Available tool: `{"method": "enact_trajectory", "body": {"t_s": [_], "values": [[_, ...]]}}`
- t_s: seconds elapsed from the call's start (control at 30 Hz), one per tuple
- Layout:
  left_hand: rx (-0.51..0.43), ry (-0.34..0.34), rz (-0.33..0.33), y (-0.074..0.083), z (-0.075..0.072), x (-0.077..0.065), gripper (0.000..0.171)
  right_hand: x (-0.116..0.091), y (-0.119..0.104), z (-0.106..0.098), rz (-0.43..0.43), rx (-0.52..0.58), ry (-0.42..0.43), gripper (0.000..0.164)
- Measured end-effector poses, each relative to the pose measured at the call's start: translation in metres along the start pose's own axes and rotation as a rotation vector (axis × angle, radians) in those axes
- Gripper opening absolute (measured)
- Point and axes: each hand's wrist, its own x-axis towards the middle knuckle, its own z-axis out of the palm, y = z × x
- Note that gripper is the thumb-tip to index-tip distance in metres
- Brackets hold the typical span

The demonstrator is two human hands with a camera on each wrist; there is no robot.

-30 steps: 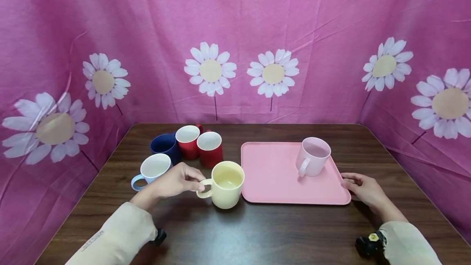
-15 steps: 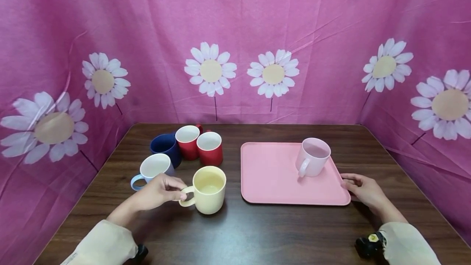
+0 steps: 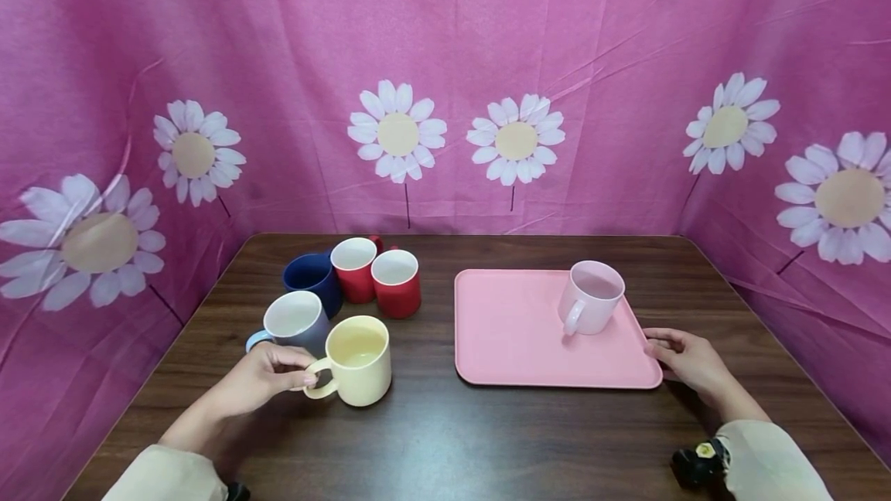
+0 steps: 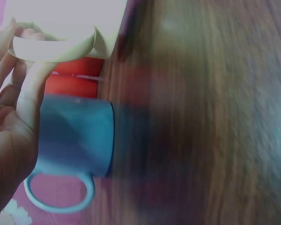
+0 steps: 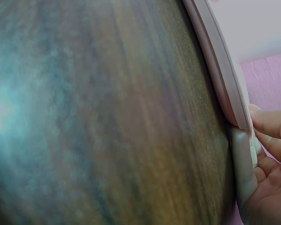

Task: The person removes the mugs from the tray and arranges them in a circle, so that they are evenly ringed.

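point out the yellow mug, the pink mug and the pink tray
yellow mug [image 3: 362,373], head view, on its outer side wall
pink mug [image 3: 588,314], head view, on its front wall
pink tray [image 3: 511,331], head view, on its bare floor

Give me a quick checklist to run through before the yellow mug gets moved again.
1. Left hand holds the yellow mug by its handle: ok.
2. Yellow mug upright on the table: ok.
3. Room between it and the light blue mug: not ok, they sit very close; whether they touch, cannot tell.
4. Free space on the pink tray beside the pink mug: ok.
5. Right hand steadying the tray's corner: ok.
6. Yellow mug empty: cannot tell.
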Motion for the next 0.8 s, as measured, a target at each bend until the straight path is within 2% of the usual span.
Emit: {"method": "enact_trajectory", "body": {"t_s": [0.23,0.43,0.8], "values": [[0.016,0.069,0.0,-0.006,-0.003,-0.012,0.011,0.0,-0.001,0.001,0.004,-0.009,-0.004,0.047],[-0.043,0.099,-0.033,-0.014,-0.005,-0.018,0.012,0.0,-0.001,0.001,0.005,-0.003,-0.005,0.047],[-0.112,0.132,-0.053,-0.017,-0.008,-0.021,0.018,0.0,-0.001,0.001,0.013,-0.007,0.001,0.048]]}}
